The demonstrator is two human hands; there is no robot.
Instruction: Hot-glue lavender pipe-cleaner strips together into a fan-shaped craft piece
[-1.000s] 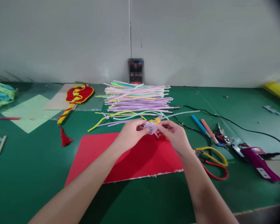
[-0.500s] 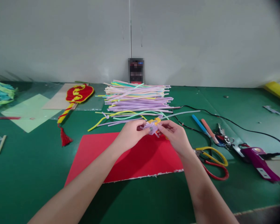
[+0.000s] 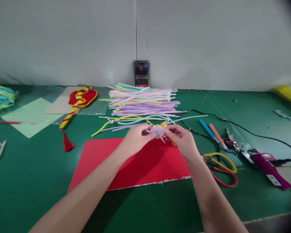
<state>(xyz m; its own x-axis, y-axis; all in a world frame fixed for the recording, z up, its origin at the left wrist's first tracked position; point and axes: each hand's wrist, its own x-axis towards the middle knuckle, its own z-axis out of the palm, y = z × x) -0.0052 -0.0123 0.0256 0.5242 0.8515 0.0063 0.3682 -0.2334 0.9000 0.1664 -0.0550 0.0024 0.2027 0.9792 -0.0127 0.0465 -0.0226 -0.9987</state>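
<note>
Over the far part of a red board [image 3: 140, 170], a small lilac pipe-cleaner piece [image 3: 159, 132], shaped like a flower with several loops or petals, is held between both hands. My left hand [image 3: 137, 137] pinches its left side with thumb and forefinger. From the right, my right hand [image 3: 182, 139] pinches its other edge between thumb and fingers. A yellow-orange thing [image 3: 164, 124] shows just behind the lilac piece; its kind is partly hidden by the hands. Loose pipe cleaners [image 3: 126, 120] lie just beyond my fingers.
Bundled pipe cleaners [image 3: 143, 103] lie at the back, below a blurred dark device [image 3: 142, 73]. Left is a red and yellow fan-shaped ornament [image 3: 83, 97] with a tassel. Right are pliers [image 3: 223, 170], keys [image 3: 236, 147], a purple corded tool [image 3: 269, 168] and its black cable [image 3: 252, 131].
The lilac piece has turned slightly between my fingers, and one lilac strip now points down toward the board. Both hands stay in almost the same place.
</note>
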